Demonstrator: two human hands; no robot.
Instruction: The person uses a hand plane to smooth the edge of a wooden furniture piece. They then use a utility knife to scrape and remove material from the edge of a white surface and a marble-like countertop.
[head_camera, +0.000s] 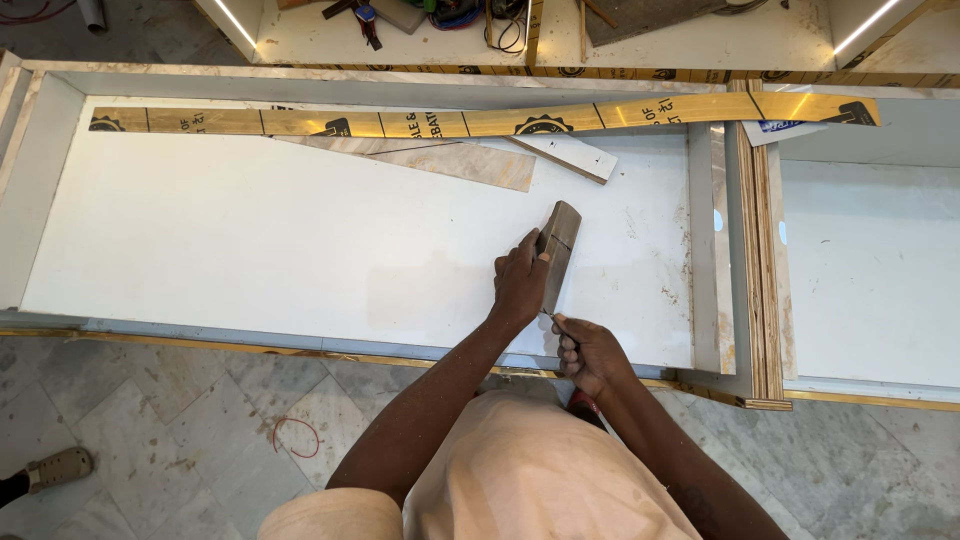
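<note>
On the white panel, near its front edge: I see both hands working at one dark wooden block.
Block: long and narrow, brown-grey, lying flat on the white board and angled so its far end points up and to the right; a thin line crosses its top face.
Left hand: my left hand is curled over the block's left side near its middle, fingers pressed on the wood and holding it down.
Right hand: my right hand sits just below the block's near end, fingers pinched narrow around a small thin tool whose tip meets the block's lower corner; what kind of tool it is I cannot tell.
Board: a large white sheet framed by grey edges, with faint scuffs and a little dust to the right of the block.
Behind the block: a long gold-printed strip runs across the far side, with a marbled offcut and a short white piece lying under it, well apart from the hands.
Right side: a plywood-edged upright divides this board from another white panel.
Floor: pale marble tiles, a loop of red wire at the left, and another person's sandalled foot at the far left edge.
</note>
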